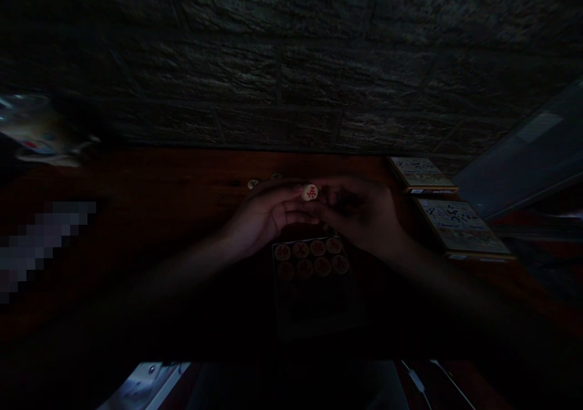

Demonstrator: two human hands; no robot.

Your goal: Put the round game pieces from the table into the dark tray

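A round, pale Chinese chess piece [310, 192] with a red character faces up between my two hands. The thumb of my left hand [271, 212] touches its left edge, fingers curled beneath. From the other side, the bent fingers of my right hand [364, 212] meet it, thumb below. Just under my hands lies an open box [275, 291] with several red-marked pieces in two rows at its far end; its near part is too dark to make out. Beyond my left hand, a loose piece [253, 184] and another piece [276, 176] rest on the table.
Two flat printed boxes, a farther box [421, 172] and a nearer box [464, 228], lie on the right of the wooden table [191, 179]. A stone-textured wall [273, 70] stands behind. A blurred container [39, 130] is at far left; white cables [416, 379] hang at lower right.
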